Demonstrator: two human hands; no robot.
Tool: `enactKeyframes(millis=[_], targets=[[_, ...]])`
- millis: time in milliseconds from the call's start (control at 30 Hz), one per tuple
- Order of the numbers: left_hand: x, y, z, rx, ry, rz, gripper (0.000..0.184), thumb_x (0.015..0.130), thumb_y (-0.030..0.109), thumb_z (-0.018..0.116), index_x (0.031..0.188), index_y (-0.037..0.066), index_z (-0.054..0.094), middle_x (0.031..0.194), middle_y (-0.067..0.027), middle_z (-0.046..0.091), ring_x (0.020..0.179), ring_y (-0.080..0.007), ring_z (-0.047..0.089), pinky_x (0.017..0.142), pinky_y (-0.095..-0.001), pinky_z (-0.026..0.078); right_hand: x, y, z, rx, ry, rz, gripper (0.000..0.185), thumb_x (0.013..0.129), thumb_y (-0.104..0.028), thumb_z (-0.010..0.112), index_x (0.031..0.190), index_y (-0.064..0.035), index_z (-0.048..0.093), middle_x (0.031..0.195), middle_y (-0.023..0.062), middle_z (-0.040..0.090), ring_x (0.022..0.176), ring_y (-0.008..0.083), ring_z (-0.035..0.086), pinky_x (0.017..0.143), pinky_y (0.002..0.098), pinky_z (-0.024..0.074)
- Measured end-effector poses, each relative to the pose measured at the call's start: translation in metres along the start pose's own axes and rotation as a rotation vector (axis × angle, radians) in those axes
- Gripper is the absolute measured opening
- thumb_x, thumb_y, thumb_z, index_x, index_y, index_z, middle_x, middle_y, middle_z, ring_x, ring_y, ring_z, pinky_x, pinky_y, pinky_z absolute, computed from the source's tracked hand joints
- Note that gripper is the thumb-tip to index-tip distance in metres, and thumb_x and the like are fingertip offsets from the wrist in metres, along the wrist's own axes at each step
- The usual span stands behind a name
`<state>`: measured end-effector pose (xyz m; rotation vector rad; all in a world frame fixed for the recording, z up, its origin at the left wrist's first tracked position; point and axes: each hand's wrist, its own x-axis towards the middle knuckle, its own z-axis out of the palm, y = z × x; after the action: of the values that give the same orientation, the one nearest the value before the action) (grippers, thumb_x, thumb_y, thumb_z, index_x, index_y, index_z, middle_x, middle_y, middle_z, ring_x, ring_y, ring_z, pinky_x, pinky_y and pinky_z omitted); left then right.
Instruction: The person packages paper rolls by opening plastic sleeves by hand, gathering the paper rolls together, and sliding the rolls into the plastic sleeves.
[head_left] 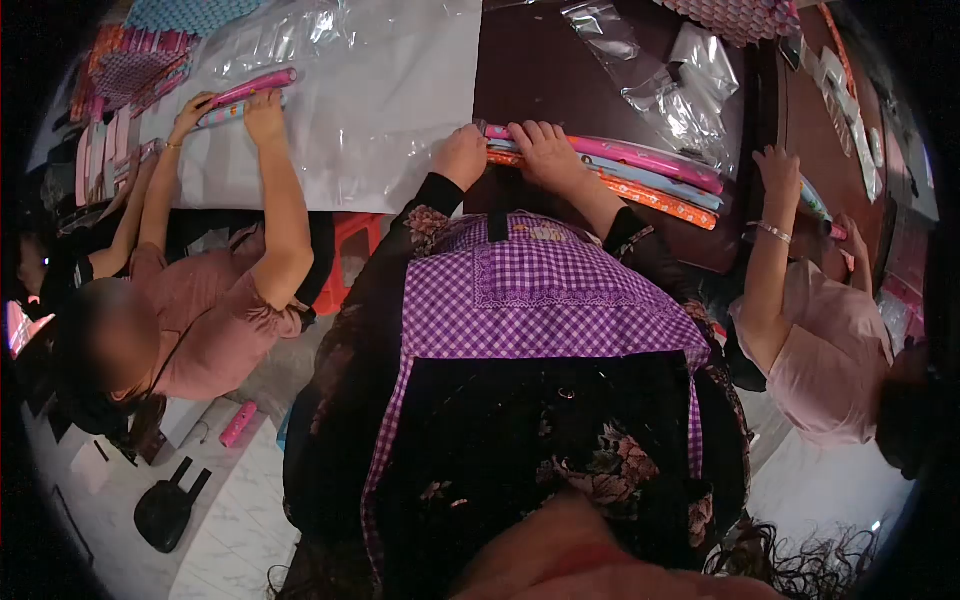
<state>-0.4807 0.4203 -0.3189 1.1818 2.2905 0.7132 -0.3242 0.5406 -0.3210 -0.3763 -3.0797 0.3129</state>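
Three slim rolls of patterned wrapping paper lie side by side at the edge of the dark table: a pink roll [655, 163], a light blue roll [650, 181] and an orange roll [655, 202]. At their left ends, my left hand [461, 157] is closed around the tips, its fingers curled. My right hand [548, 158] grips across the same rolls a little further right, fingers bent over the top. Both palms hide parts of the rolls, whose right ends stick out free.
Clear plastic sleeves [690, 100] lie on the dark table [525, 75]. To the left, on a white sheet [400, 90], a co-worker's hands [262, 115] hold pink and blue rolls. Another co-worker's hand [778, 170] is on the right. A red stool [350, 255] stands below.
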Motion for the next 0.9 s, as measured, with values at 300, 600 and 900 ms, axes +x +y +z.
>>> enactKeyframes(millis=[300,600,900], targets=[[0.008,0.014,-0.004,0.136,-0.172,0.031,0.019,0.088,0.018,0.053,0.087,-0.001,0.056,0.086,-0.0266,0.065,0.085,-0.0438,0.063,0.074,-0.0526,0.050,-0.003,0.004,0.005,-0.008,0.032,-0.027,0.078,0.068,-0.024,0.076,0.134,-0.0042,0.038,0.117,0.0161,0.051,0.106,0.0321,0.051,0.091,0.0428,0.0410],[-0.026,-0.004,0.009,0.090,-0.090,-0.010,0.023,0.088,0.024,0.059,0.088,0.001,0.059,0.085,-0.0225,0.064,0.082,-0.0417,0.061,0.071,-0.0512,0.048,-0.002,0.001,-0.005,0.029,-0.030,0.006,0.072,0.072,-0.022,0.073,0.133,-0.0025,0.041,0.118,0.0167,0.052,0.106,0.0322,0.051,0.092,0.0423,0.0406],[-0.034,0.004,0.010,0.082,-0.036,-0.062,0.021,0.086,0.024,0.057,0.084,0.003,0.060,0.085,-0.0213,0.065,0.081,-0.0413,0.062,0.072,-0.0520,0.049,-0.003,0.002,-0.003,0.049,-0.002,-0.005,0.066,0.074,-0.021,0.069,0.132,-0.0018,0.043,0.115,0.0161,0.053,0.104,0.0311,0.052,0.090,0.0416,0.0411]])
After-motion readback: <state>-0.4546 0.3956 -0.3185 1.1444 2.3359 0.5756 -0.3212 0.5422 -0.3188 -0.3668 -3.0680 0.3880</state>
